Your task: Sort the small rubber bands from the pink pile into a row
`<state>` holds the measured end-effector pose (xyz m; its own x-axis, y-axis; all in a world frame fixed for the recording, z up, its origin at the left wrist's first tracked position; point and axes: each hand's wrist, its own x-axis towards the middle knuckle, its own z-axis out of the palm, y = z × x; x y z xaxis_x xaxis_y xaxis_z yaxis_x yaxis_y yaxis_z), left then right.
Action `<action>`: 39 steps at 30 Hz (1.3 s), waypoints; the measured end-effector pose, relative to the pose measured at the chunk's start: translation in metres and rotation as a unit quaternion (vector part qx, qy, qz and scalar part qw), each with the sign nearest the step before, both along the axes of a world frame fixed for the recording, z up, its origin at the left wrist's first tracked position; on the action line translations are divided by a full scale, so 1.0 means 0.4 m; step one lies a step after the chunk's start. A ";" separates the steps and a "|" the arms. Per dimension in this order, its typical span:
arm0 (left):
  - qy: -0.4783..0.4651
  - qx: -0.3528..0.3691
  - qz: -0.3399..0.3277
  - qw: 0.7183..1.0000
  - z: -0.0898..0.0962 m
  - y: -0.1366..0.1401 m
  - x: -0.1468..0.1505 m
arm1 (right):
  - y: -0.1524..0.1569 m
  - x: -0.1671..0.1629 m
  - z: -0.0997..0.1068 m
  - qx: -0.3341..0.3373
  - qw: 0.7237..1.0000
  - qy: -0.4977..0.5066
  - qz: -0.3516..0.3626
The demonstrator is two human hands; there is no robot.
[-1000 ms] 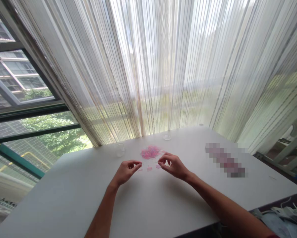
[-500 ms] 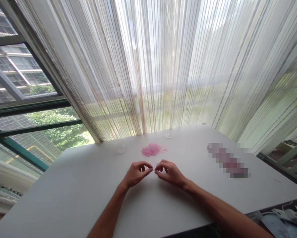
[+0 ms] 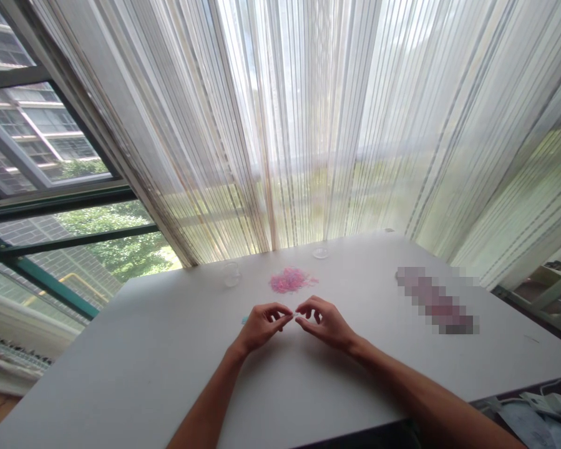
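Observation:
My left hand [image 3: 264, 324] is closed in a pinch above the white table [image 3: 135, 362]. At its fingertips shows a tiny pale bit, too small to name. Just to the right, my right hand [image 3: 324, 321] has its thumb and forefinger slightly apart, close to that bit. Beyond both hands lies a loose pile of small pink and purplish pieces [image 3: 289, 280], their kind too fine to make out. A small teal item [image 3: 245, 320] is partly hidden behind my left hand.
Behind the pile stand a clear round container [image 3: 231, 274] and a clear shallow dish [image 3: 321, 253]. A pixelated reddish shape [image 3: 437, 300] lies on the right. White cables [image 3: 546, 402] gather at the lower right, and a sheer striped curtain [image 3: 308, 125] hangs along the far edge.
The thumb and forefinger of my right hand have parted from a pinch. My left hand stays pinched, and a little more of the teal item shows. The view has shifted slightly.

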<state>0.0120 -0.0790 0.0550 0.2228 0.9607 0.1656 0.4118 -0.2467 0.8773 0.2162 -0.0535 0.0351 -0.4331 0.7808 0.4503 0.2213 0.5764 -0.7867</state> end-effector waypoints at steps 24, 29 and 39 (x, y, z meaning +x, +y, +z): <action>0.038 0.010 -0.002 0.999 0.008 -0.002 -0.013 | -0.004 -0.007 0.018 -0.041 0.999 0.013 0.031; 0.033 0.016 -0.006 0.999 0.008 -0.003 -0.018 | -0.007 -0.008 0.023 -0.047 0.998 0.021 0.033; 0.158 0.031 0.130 0.978 0.089 0.003 -0.216 | 0.000 -0.001 0.014 -0.025 0.999 0.025 0.013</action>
<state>-0.0743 -0.0778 0.0907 0.0210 0.9818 0.1886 0.7155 -0.1465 0.6830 0.2157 -0.0535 0.0408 -0.4319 0.7915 0.4325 0.1672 0.5414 -0.8240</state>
